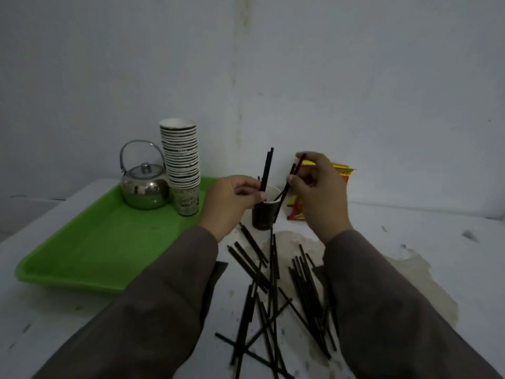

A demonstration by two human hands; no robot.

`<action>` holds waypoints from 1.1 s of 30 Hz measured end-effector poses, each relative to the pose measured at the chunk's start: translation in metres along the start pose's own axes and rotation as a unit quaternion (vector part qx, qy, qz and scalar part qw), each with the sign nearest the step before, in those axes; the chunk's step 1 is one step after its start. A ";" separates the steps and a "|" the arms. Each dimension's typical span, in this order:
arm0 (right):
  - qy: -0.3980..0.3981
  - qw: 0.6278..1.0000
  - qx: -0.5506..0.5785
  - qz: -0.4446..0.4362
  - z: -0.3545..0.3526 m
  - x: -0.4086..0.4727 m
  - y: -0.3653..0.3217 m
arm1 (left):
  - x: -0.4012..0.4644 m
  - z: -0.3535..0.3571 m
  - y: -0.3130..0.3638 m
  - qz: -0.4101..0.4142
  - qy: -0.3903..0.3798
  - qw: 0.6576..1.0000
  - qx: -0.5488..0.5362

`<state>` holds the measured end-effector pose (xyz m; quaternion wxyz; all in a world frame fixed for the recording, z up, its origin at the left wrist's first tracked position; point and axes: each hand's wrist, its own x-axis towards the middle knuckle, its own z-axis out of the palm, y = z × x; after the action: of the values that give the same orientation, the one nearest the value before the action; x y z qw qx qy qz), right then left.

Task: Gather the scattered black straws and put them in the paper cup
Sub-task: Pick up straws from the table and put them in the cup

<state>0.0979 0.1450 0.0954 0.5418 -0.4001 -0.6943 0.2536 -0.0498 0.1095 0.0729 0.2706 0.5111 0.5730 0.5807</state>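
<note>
One head-worn view, looking forward and down over the table.

The wide-angle camera sits above and behind both forearms, which run up from the bottom corners toward the middle of the frame. It faces a corner of pale walls (pixel 355 77), which fill the upper half. The left hand (pixel 229 199) and right hand (pixel 318 187) sit near, at mid-frame over the paper cup (pixel 263 214); the scattered straws (pixel 273 291) lie closer, below them. The green tray (pixel 90 255) is off to the left. No second view is given.
</note>
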 end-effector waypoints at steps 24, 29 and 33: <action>-0.070 0.958 -0.277 0.029 0.049 0.030 0.050 | 0.080 0.034 -0.044 0.009 -0.030 0.962 0.271; -0.036 0.968 -0.246 0.040 0.034 0.032 0.049 | 0.076 0.025 -0.028 0.044 0.012 0.966 0.254; -0.024 0.984 -0.176 0.016 0.005 0.016 0.038 | 0.051 0.017 -0.013 0.070 0.032 0.969 0.236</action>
<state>0.1026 0.1797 0.0734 0.4417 -0.4940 -0.7345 0.1460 -0.0547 0.1650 0.0723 0.0825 0.5804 0.6649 0.4628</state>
